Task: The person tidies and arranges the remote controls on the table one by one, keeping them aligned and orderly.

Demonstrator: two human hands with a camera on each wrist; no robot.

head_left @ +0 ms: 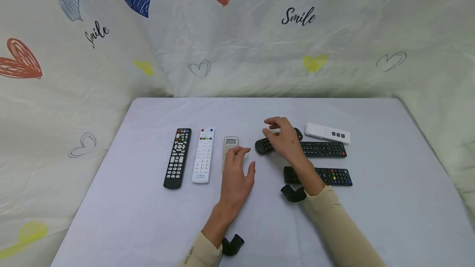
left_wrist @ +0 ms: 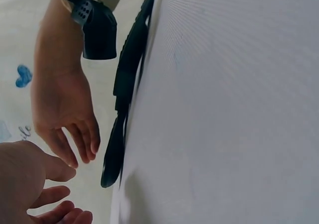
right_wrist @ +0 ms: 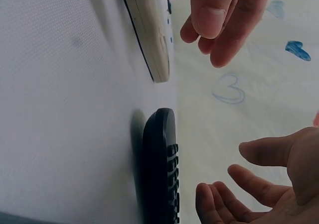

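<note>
left hand: fingers relaxed, gripping nothing, lying over the small beige remote, likely lining it up beside the white remote
right hand: spread, hovering over the dark remote, not gripping it
counter: carrying every remote, sorted row left, loose group right

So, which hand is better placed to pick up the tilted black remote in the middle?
The right hand. It hovers open directly over the tilted black remote, while the left hand is above the beige remote.
</note>
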